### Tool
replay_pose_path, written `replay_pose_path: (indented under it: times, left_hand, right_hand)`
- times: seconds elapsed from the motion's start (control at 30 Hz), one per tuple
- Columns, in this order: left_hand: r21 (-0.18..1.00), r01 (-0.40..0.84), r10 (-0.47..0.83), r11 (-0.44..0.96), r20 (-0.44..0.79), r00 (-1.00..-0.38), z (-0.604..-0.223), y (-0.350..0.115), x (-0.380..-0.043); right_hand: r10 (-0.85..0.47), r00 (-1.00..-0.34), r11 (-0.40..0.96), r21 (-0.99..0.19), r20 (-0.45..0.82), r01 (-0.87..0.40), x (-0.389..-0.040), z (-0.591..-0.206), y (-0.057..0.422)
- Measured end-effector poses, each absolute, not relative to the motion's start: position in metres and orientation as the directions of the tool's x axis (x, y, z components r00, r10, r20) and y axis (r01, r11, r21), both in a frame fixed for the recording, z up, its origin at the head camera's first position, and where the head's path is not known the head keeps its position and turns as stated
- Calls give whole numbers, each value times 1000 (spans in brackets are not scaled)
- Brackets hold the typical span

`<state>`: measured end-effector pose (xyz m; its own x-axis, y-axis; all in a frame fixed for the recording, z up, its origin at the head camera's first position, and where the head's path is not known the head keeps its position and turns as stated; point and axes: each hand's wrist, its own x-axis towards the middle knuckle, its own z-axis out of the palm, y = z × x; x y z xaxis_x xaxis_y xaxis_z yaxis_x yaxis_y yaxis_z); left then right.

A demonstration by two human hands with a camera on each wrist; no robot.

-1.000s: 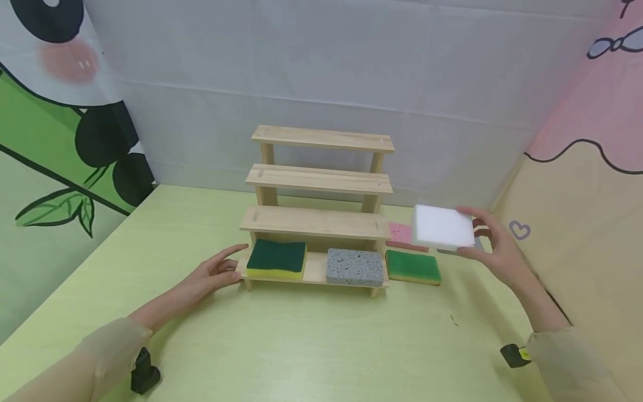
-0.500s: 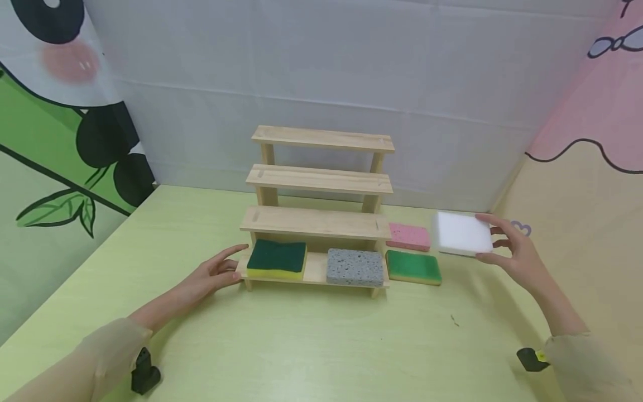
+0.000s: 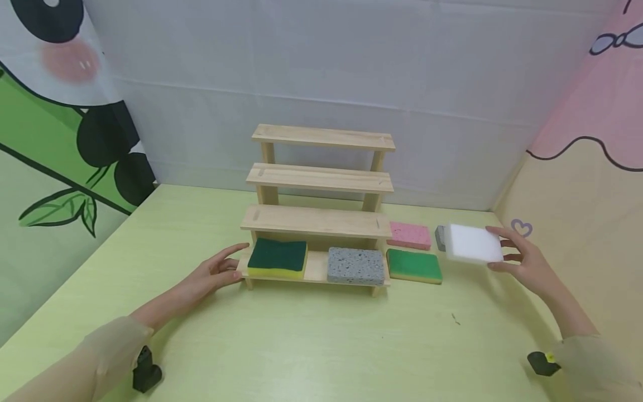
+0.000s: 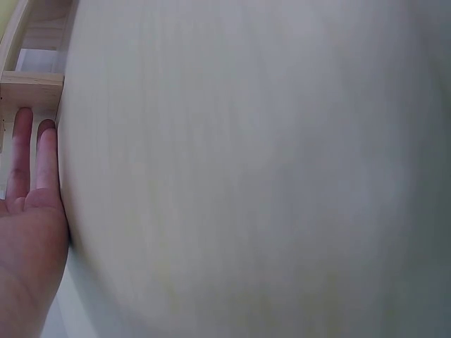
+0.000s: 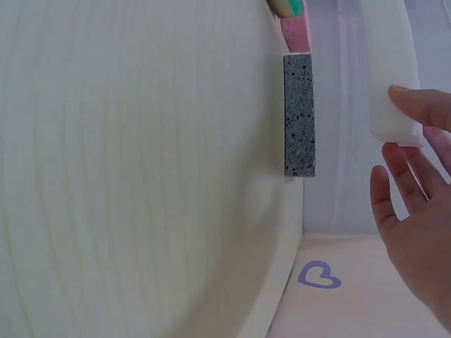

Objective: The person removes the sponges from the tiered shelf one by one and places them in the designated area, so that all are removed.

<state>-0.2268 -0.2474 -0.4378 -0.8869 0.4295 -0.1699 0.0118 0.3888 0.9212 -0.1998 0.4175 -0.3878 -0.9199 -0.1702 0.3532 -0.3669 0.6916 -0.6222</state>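
A white sponge (image 3: 474, 243) is pinched at its right end by my right hand (image 3: 524, 262). In the right wrist view the white sponge (image 5: 394, 70) hangs above the table, apart from a grey sponge (image 5: 299, 116) that lies there. At the left end of the wooden tiered rack (image 3: 316, 220), my left hand (image 3: 206, 279) touches the lowest shelf, its fingers relaxed; the left wrist view has the fingertips of that hand (image 4: 35, 218) against the wood. On the lowest shelf lie a dark green and yellow sponge (image 3: 277, 257) and a speckled grey sponge (image 3: 355, 266).
Right of the rack, a pink sponge (image 3: 409, 235) and a green-topped sponge (image 3: 414, 266) lie on the table (image 3: 321, 346). A white cloth wall (image 3: 321, 67) stands behind the rack, and a printed panel (image 3: 593, 234) borders the right side.
My right hand has carried the white sponge to the right and slightly down, uncovering the pink sponge and then part of the grey one behind it. The left hand stays at the rack.
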Motion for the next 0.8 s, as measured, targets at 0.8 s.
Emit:
replay_pose_path:
  times: [0.8]
  left_hand:
    - [916,0,418,400,-183,-890,-442,-248,-230]
  right_hand:
    - [-255,-965,730,-640,68,-238,-200,-413,446]
